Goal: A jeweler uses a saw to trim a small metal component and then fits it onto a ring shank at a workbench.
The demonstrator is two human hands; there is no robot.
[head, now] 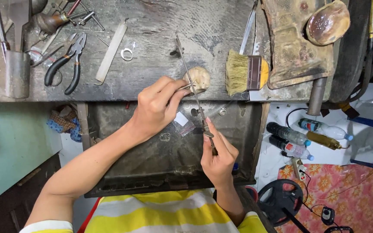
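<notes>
While a thin, dull metal file (191, 80) is gripped by the right hand (218, 157), a tiny piece, too small to identify, is pinched by the left hand (155, 108) against the bench (160, 26) peg (198, 79).

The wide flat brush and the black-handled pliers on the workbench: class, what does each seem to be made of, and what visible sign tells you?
Wide flat brush: pale straw-coloured bristles, likely natural fibre, frayed and matt; a dark band that looks like metal; a yellow-orange handle, probably painted wood or plastic.

Black-handled pliers: grey steel-looking jaws with a dull shine; handles in a smooth black sleeve, probably rubber or plastic.

Worn grey workbench: scuffed; material unclear.
</notes>
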